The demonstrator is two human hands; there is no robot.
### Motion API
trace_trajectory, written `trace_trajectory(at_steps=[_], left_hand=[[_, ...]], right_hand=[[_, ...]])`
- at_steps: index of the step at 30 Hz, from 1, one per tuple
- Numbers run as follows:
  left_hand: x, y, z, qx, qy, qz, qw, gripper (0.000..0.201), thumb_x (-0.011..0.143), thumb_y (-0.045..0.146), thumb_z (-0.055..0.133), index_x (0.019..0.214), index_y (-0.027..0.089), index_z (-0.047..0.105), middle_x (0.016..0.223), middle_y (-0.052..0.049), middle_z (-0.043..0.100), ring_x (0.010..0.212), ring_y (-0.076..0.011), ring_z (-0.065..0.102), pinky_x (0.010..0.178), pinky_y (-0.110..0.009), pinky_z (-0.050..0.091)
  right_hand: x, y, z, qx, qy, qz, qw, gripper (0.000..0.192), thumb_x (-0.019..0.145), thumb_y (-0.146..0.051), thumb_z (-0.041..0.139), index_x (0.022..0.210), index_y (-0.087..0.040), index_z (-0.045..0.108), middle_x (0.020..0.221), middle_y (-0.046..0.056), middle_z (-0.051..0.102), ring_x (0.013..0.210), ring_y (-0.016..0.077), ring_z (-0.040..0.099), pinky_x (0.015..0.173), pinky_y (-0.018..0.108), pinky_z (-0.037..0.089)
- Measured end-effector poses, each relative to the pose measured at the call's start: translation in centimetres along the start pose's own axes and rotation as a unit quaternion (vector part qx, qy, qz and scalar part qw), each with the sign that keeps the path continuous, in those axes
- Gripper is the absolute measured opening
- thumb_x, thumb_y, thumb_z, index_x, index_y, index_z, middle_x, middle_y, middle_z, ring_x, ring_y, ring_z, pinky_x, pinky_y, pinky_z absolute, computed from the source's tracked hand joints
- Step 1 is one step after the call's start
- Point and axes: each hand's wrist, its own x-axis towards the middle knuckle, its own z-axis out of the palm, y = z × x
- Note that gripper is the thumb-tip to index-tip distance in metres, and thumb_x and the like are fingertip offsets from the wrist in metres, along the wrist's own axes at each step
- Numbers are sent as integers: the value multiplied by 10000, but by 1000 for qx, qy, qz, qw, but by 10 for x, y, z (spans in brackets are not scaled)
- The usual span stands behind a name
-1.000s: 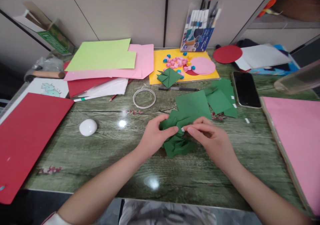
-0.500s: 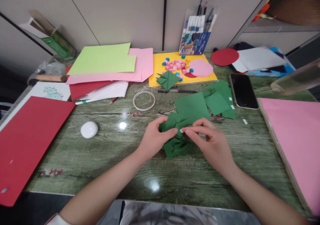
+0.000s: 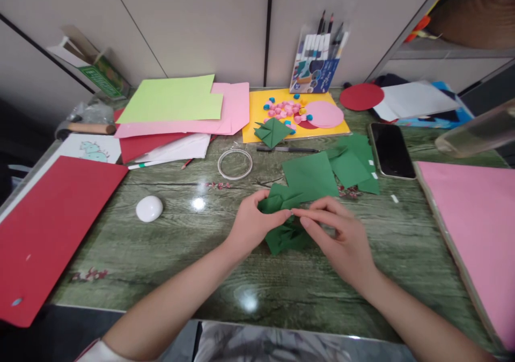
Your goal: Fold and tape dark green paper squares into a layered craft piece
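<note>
Both hands pinch the same folded green paper piece (image 3: 284, 228) — the left hand (image 3: 251, 225) closed on its near-left folds with thumb and fingers, the right hand (image 3: 341, 238) closed on it from the other side, fingertips meeting the left thumb right over the paper. The piece sits on the green wood-grain table (image 3: 169, 244), about the middle, just in front of a flat green square (image 3: 309, 175) that it touches or overlaps. More green paper squares (image 3: 356, 163) lie just beyond, near a dark phone (image 3: 391, 150). A tape ring (image 3: 235, 163) rests a little further back, and a white egg-shaped object (image 3: 149, 208) lies well apart to the left — beside a big red sheet (image 3: 48, 228). A pink sheet (image 3: 478, 217) fills the right edge
</note>
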Motion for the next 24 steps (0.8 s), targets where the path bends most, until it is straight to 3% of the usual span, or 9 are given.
trace_trajectory(at_steps=[4, 8, 15, 17, 20, 22, 24], left_hand=[[-1, 1, 3, -17, 7, -6, 1000, 204, 650, 196, 667, 842, 150, 614, 794, -16, 639, 724, -146, 572, 686, -263, 464], [-2, 1, 5, -13, 11, -13, 1000, 208, 625, 186, 669, 822, 154, 612, 779, -8, 635, 709, -145, 566, 670, -263, 460], [-3, 5, 3, -69, -1, -43, 997, 242, 604, 163, 679, 838, 153, 616, 789, -14, 645, 702, -145, 579, 689, -276, 477], [-2, 4, 1, -89, -7, -46, 995, 276, 606, 166, 687, 874, 156, 620, 817, -22, 652, 716, -148, 588, 698, -279, 480], [-1, 2, 0, -93, -8, -47, 995, 307, 617, 184, 691, 916, 159, 627, 867, -39, 665, 749, -162, 601, 716, -293, 485], [0, 2, 0, -81, -4, -43, 996, 308, 620, 194, 692, 919, 153, 628, 880, -46, 666, 762, -170, 603, 722, -298, 484], [0, 1, 0, -67, -4, -31, 997, 286, 631, 202, 685, 906, 149, 625, 867, -43, 663, 760, -171, 600, 719, -295, 480]], right_hand=[[-3, 1, 1, -81, 20, -79, 993, 249, 817, -150, 506, 964, -258, 675, 772, 25, 564, 778, 165, 527, 694, 331, 391], [-5, 3, 0, -233, 68, -183, 953, 284, 743, -107, 542, 932, -277, 670, 761, 15, 607, 740, 168, 533, 713, 364, 328], [-5, 7, 0, -311, 104, -235, 915, 324, 701, -131, 596, 985, -280, 635, 825, 25, 654, 735, 184, 562, 714, 375, 315], [-3, 8, -1, -309, 113, -210, 921, 345, 715, -166, 607, 1045, -267, 609, 856, 42, 654, 758, 198, 563, 729, 381, 324], [2, 6, -6, -230, 106, -113, 961, 229, 771, -223, 581, 999, -234, 605, 855, 56, 638, 811, 209, 555, 771, 381, 353], [6, 5, -8, -113, 58, -31, 991, 92, 810, -264, 550, 869, -222, 607, 811, 42, 620, 797, 191, 547, 747, 349, 386], [10, 5, -6, 9, -12, 43, 999, 123, 819, -319, 546, 778, -213, 592, 763, 23, 596, 739, 167, 537, 676, 303, 408]])
